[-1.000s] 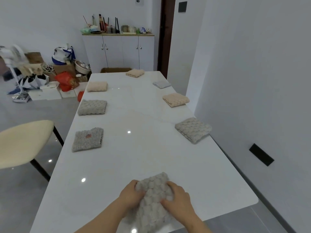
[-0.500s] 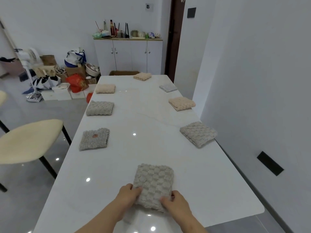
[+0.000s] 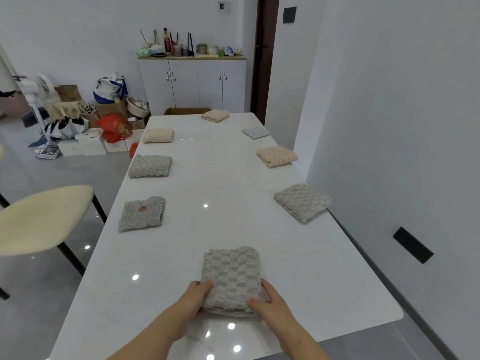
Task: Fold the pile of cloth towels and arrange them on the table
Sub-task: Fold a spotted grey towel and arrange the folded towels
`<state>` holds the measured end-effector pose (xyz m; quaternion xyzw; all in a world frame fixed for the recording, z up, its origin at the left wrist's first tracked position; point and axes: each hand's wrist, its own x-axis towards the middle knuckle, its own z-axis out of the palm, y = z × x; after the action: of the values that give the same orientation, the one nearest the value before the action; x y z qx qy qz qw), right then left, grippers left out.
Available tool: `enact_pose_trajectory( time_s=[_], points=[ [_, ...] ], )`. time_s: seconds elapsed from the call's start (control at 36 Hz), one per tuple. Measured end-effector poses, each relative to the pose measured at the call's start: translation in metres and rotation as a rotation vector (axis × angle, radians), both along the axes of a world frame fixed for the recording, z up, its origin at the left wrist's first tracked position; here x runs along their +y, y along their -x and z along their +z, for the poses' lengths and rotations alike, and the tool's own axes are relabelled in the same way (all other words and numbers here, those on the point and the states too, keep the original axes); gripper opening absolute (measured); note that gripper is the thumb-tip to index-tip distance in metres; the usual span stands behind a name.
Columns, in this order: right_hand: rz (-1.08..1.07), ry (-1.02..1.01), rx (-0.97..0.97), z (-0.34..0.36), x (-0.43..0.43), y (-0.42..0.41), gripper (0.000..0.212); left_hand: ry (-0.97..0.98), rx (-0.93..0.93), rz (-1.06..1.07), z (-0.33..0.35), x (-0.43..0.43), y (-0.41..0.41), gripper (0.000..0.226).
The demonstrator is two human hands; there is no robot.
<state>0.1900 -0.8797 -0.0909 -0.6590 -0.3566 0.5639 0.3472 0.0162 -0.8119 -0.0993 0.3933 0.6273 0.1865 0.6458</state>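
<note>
Two grips: left hand (image 3: pixel 193 298) and right hand (image 3: pixel 271 304) clasp towel (image 3: pixel 231 274) near corners.

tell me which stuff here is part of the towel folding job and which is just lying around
Part of the job: near grey towel, held at its near corners by the left hand and right hand; seven other folded towels spread over the table.

Just lying about: cream chair, white fan, white cabinet, red bag, white boxes on the floor.
</note>
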Motion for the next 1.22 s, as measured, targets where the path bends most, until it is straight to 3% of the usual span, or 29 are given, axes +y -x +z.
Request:
enact_pose_trajectory(
  time_s=[0.14,0.33,0.47,0.78,1.22],
  points=[
    [-0.038,0.031,0.019,0.001,0.0,-0.004,0.06,-0.04,-0.044,0.096,0.003,-0.006,0.003,0.02],
    [-0.079,0.042,-0.022,-0.005,-0.002,-0.003,0.02,-0.222,0.107,-0.058,0.0,-0.011,-0.001,0.027],
    [-0.108,0.011,-0.107,-0.008,-0.004,-0.001,0.024,-0.278,0.156,-0.199,-0.001,-0.01,-0.001,0.016],
    [-0.036,-0.029,-0.185,0.0,-0.001,0.008,0.021,-0.273,0.115,-0.063,0.002,0.002,0.001,0.024],
    [-0.054,-0.094,-0.238,0.003,0.073,0.011,0.014,-0.423,0.269,-0.234,0.005,0.064,0.015,0.032]
  ],
)
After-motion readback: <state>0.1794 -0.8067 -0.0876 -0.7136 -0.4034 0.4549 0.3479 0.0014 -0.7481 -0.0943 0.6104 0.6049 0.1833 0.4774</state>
